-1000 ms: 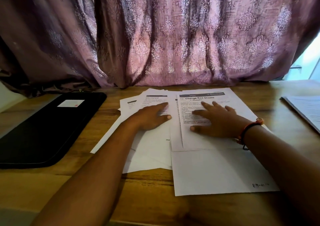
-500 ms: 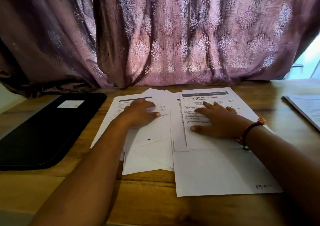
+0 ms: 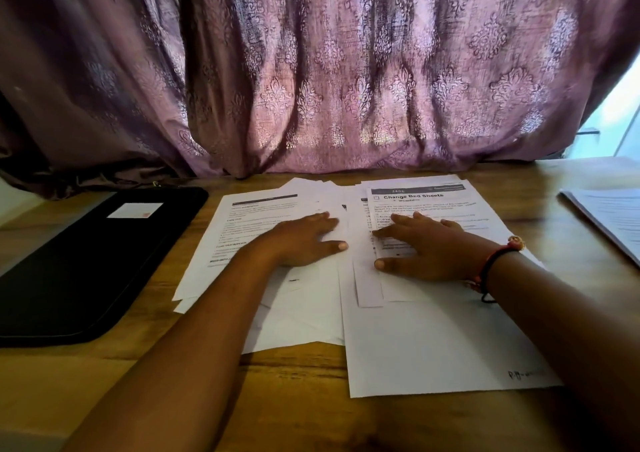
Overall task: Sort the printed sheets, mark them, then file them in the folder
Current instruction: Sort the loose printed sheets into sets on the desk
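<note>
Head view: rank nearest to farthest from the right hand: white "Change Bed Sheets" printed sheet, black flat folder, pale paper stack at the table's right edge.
1. White "Change Bed Sheets" printed sheet: under the right hand, touching.
2. Pale paper stack: far right, apart.
3. Black flat folder: far left, beyond the left hand.

Sheets [image 3: 433, 341] are spread on a wooden table [image 3: 304, 382]. A black folder [image 3: 86, 261] is laid just left of the sheets, and a stack [image 3: 609, 219] is set well to their right.
</note>
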